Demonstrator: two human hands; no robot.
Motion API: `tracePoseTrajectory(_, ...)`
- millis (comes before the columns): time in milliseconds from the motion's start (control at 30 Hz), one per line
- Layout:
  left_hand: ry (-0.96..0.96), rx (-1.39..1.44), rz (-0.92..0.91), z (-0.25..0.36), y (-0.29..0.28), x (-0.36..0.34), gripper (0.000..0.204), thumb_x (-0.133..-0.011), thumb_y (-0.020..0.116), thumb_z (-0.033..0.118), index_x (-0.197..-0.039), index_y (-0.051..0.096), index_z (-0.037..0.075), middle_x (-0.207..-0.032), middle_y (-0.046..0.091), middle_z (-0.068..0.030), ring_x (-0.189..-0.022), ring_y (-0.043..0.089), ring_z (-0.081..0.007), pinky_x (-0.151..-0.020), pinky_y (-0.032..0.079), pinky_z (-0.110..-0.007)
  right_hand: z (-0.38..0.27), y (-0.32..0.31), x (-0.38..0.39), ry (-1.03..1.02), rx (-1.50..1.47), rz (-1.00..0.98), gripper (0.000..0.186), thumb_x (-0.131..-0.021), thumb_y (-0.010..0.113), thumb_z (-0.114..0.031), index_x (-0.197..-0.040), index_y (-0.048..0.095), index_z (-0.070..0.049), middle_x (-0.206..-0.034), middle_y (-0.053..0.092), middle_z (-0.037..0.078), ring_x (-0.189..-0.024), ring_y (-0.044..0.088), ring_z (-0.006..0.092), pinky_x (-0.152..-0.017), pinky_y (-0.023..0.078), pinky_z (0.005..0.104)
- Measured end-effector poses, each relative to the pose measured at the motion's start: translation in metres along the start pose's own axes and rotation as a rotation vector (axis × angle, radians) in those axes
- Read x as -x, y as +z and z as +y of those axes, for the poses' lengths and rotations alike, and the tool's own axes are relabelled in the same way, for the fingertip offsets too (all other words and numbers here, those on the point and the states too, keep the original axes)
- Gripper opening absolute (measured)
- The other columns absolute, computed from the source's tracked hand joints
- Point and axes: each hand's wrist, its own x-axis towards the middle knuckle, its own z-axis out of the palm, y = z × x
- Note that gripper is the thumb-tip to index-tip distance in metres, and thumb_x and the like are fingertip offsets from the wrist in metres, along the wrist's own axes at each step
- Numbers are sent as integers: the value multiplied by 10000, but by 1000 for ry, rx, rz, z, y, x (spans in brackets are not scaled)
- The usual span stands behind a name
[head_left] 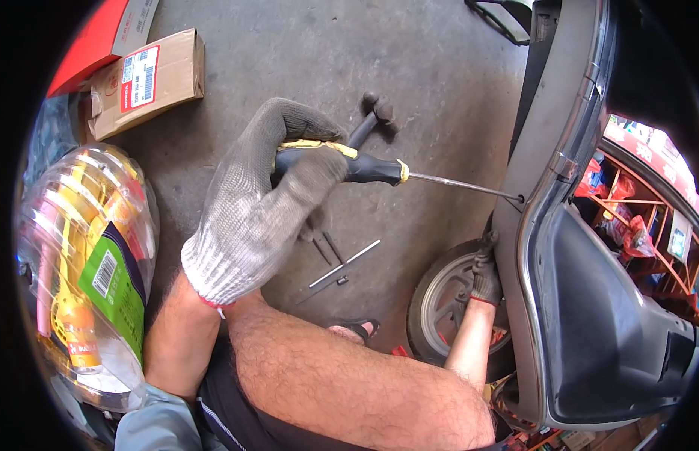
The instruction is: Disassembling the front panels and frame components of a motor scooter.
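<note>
My left hand (pixel 263 199), in a grey knit glove, grips the black and yellow handle of a long screwdriver (pixel 379 170). Its thin shaft runs right, and the tip meets the edge of a grey scooter body panel (pixel 533 150). My right hand (pixel 486 276), in a darker glove, holds the lower inner edge of that panel just above the wheel (pixel 438 304). My bare knee (pixel 349 376) lies between both arms.
On the concrete floor lie a dark socket tool (pixel 373 116) behind my left hand and slim metal T-handle wrenches (pixel 342 267) below it. A cardboard box (pixel 146 81) and a red box (pixel 94 41) sit far left, above a plastic-wrapped pack of bottles (pixel 86 263). A sandal (pixel 357 328) shows by the wheel.
</note>
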Motion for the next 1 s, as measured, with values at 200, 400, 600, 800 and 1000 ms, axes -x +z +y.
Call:
tracePoseTrajectory(200, -24, 19, -6, 1, 2, -2, 237, -979, 604, 229, -1052, 582, 4, -1043, 661, -131, -825, 637, -143, -710, 529, -268, -5, 1, -2, -64, 74, 6, 582, -965, 466, -320, -1458, 411, -15, -1551, 341, 188, -1444, 254, 426, -1064, 240, 756)
tracePoseTrajectory(400, 436, -72, -24, -17, -3, -2, 149, -944, 614, 141, -980, 611, -4, -839, 633, -40, -671, 576, -73, -573, 456, -233, 40, 13, 8, 85, 72, -44, 585, -958, 473, -319, -1447, 423, -1, -1543, 351, 199, -1439, 254, 445, -1077, 240, 742)
tracePoseTrajectory(600, -122, -3, 158, 11, 18, 4, 193, -984, 539, 189, -1005, 597, 6, -844, 642, -65, -602, 570, -79, -519, 438, -225, 34, 18, 14, -48, 140, -32, 572, -979, 442, -337, -1451, 421, -15, -1552, 343, 187, -1438, 246, 455, -1081, 229, 747)
tracePoseTrajectory(800, 65, -87, 299, -2, 29, -3, 207, -999, 529, 202, -1048, 619, 22, -851, 614, -47, -649, 568, -73, -494, 417, -208, 22, 6, 7, 20, 197, -82, 603, -997, 410, -431, -1448, 416, -31, -1514, 413, 163, -1379, 360, 459, -1069, 257, 760)
tracePoseTrajectory(1000, 153, -60, 269, -4, 24, 7, 173, -1001, 527, 168, -1106, 600, 53, -896, 608, -41, -596, 506, -51, -465, 385, -192, 48, 17, 9, -28, 228, -54, 574, -993, 412, -447, -1410, 468, -55, -1446, 493, 170, -1298, 469, 459, -992, 414, 711)
